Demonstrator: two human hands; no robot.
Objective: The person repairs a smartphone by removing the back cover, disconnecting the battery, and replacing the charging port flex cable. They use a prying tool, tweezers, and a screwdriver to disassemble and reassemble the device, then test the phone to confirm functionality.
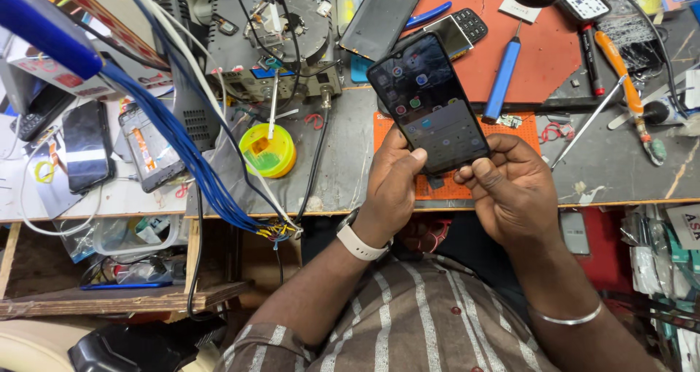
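The phone [428,103] is pinched by its lower end between both hands, left hand [391,190] and right hand [514,190], above the table [343,160] edge; a slackened grip could let it drop.

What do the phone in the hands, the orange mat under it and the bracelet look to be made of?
The phone has a glossy front, likely glass: it shines and shows lit icons. The orange mat looks like matte rubber or silicone, dull with no glare, though it is hard to be sure. The bracelet looks like polished silvery metal, thin with a bright sheen.
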